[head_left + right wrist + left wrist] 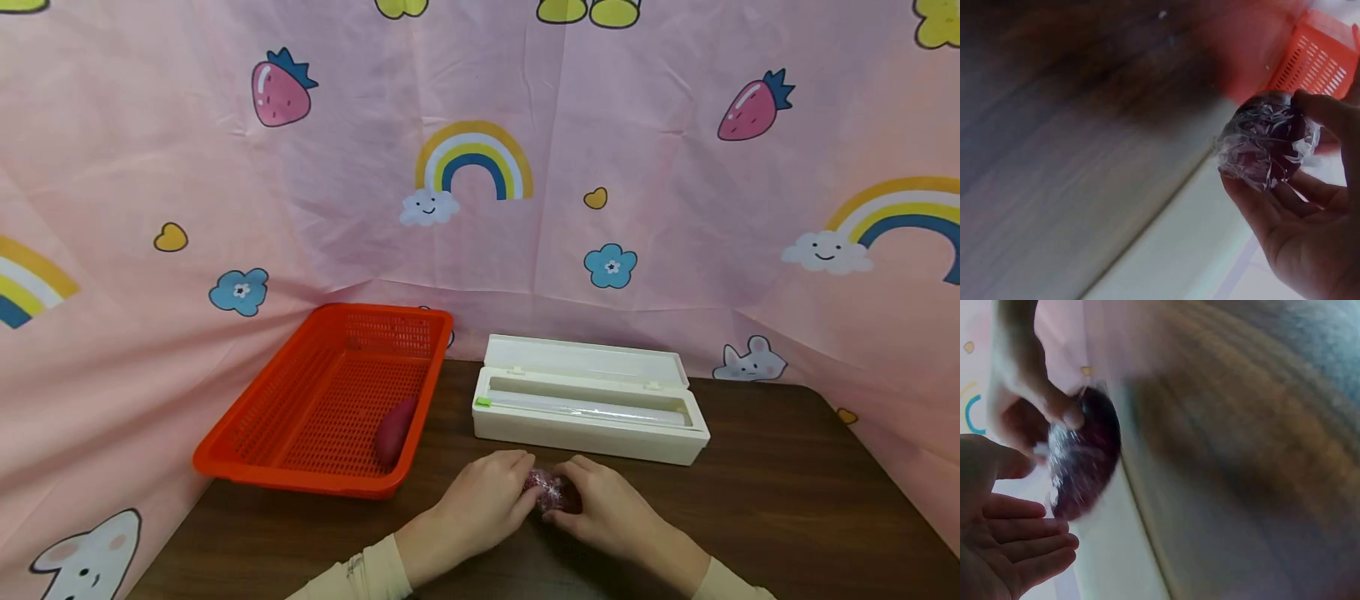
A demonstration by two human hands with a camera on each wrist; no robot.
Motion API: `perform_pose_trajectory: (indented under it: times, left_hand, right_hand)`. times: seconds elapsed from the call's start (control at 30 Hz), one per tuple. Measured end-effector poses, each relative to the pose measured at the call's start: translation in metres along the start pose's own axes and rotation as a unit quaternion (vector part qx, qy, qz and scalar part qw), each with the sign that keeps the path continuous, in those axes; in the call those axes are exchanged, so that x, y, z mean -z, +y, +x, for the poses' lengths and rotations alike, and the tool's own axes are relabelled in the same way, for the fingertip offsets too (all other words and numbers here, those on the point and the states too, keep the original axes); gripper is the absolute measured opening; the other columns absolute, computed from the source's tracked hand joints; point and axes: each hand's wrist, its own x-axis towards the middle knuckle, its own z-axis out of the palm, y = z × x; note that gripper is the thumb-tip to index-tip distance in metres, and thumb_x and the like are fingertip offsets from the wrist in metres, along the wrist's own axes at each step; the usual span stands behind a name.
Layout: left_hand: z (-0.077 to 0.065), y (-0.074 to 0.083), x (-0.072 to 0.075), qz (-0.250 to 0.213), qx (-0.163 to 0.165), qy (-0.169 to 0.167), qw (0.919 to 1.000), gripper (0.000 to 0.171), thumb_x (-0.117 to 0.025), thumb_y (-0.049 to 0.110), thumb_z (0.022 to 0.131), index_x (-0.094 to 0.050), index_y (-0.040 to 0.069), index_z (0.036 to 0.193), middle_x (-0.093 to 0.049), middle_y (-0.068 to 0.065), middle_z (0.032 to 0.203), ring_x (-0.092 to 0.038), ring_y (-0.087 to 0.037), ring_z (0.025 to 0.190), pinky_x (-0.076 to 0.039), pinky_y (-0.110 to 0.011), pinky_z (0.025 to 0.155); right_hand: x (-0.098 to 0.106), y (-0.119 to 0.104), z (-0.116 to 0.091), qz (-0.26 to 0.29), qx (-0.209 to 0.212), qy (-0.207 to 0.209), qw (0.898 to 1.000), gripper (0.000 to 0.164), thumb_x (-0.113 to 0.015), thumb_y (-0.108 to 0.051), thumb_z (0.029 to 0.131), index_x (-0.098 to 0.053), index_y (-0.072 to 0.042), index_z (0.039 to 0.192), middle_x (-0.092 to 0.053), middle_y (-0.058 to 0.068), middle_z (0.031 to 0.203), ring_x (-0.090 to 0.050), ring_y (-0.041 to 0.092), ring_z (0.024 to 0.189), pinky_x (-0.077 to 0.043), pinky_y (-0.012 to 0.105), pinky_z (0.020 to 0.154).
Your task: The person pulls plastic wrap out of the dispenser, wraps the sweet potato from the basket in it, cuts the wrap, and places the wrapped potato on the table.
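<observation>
A sweet potato wrapped in crinkled cling film (551,490) is between my two hands, just above the dark table. My right hand (611,504) grips it, thumb on one side and fingers on the other, as the right wrist view also shows. Beside its other end is my left hand (487,496). In the left wrist view the left fingers (1035,540) are fairly straight, close to the wrapped sweet potato (1085,453); whether they touch it I cannot tell.
Behind my hands stands a white cling-film box (592,437), lid raised, with a film roll (588,408) inside. To the left is an orange-red basket (300,481) with an unwrapped sweet potato (395,431). A patterned pink cloth (345,208) hangs behind the brown table (787,492).
</observation>
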Motion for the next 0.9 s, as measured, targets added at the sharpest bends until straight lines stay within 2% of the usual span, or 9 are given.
perform_pose_trajectory:
  times: [0.17,0.3,0.43,0.53,0.7,0.8,0.9]
  left_hand:
    - [0.0,-0.005,0.009,-0.009,0.008,0.023,0.9997,0.024,-0.071,0.022,0.094,-0.072,0.003,0.108,-0.075,-0.006,0.103,-0.073,-0.018,0.095,-0.061,-0.033,0.081]
    - [-0.001,-0.01,0.01,-0.013,0.01,0.037,0.9992,0.013,-0.072,0.017,0.091,-0.07,0.005,0.096,-0.072,-0.002,0.089,-0.071,-0.015,0.083,-0.06,-0.032,0.071]
    - [-0.002,-0.013,0.009,-0.018,0.013,0.037,0.9991,0.011,-0.072,0.014,0.089,-0.064,0.01,0.083,-0.065,0.002,0.078,-0.066,-0.013,0.073,-0.055,-0.03,0.062]
    - [-0.003,-0.013,0.007,-0.024,0.018,0.032,0.999,0.012,-0.073,0.014,0.088,-0.063,0.011,0.082,-0.064,0.002,0.076,-0.064,-0.012,0.071,-0.054,-0.03,0.061]
    - [-0.006,-0.013,0.006,-0.017,0.025,0.032,0.999,0.009,-0.073,0.016,0.088,-0.069,0.008,0.09,-0.069,0.0,0.083,-0.067,-0.015,0.075,-0.056,-0.032,0.064]
    - [-0.007,-0.014,0.005,-0.009,0.033,0.028,0.999,0.012,-0.073,0.018,0.088,-0.072,0.007,0.094,-0.07,-0.001,0.086,-0.068,-0.016,0.076,-0.057,-0.032,0.064]
    - [-0.008,-0.016,0.004,-0.006,0.037,0.022,0.999,0.014,-0.073,0.019,0.088,-0.074,0.007,0.096,-0.071,-0.002,0.087,-0.068,-0.016,0.075,-0.057,-0.032,0.064]
  right_hand:
    - [0.025,0.002,-0.019,-0.022,-0.089,0.035,0.995,0.038,-0.09,-0.031,0.072,-0.071,-0.017,0.102,-0.069,-0.009,0.094,-0.059,0.0,0.078,-0.05,0.024,0.066]
    - [0.047,0.013,-0.039,-0.053,-0.177,0.024,0.982,0.038,-0.089,-0.038,0.073,-0.072,-0.02,0.101,-0.068,-0.009,0.091,-0.056,0.002,0.078,-0.047,0.027,0.064]
    - [0.064,0.033,-0.061,-0.051,-0.266,-0.01,0.963,0.043,-0.086,-0.043,0.077,-0.071,-0.013,0.104,-0.068,-0.003,0.09,-0.056,0.009,0.076,-0.045,0.031,0.062]
    - [0.076,0.052,-0.076,-0.045,-0.322,-0.035,0.945,0.053,-0.082,-0.046,0.081,-0.069,-0.003,0.109,-0.07,0.003,0.091,-0.058,0.014,0.075,-0.047,0.035,0.061]
    - [0.098,0.087,-0.103,-0.064,-0.386,-0.064,0.918,0.074,-0.073,-0.059,0.085,-0.063,0.009,0.114,-0.07,0.011,0.088,-0.06,0.02,0.073,-0.05,0.042,0.06]
    - [0.107,0.105,-0.117,-0.068,-0.421,-0.083,0.901,0.076,-0.069,-0.064,0.086,-0.062,0.009,0.107,-0.066,0.01,0.082,-0.057,0.021,0.07,-0.046,0.041,0.056]
    - [0.112,0.116,-0.126,-0.068,-0.444,-0.098,0.888,0.076,-0.066,-0.066,0.086,-0.061,0.008,0.103,-0.063,0.01,0.079,-0.055,0.022,0.068,-0.044,0.04,0.056]
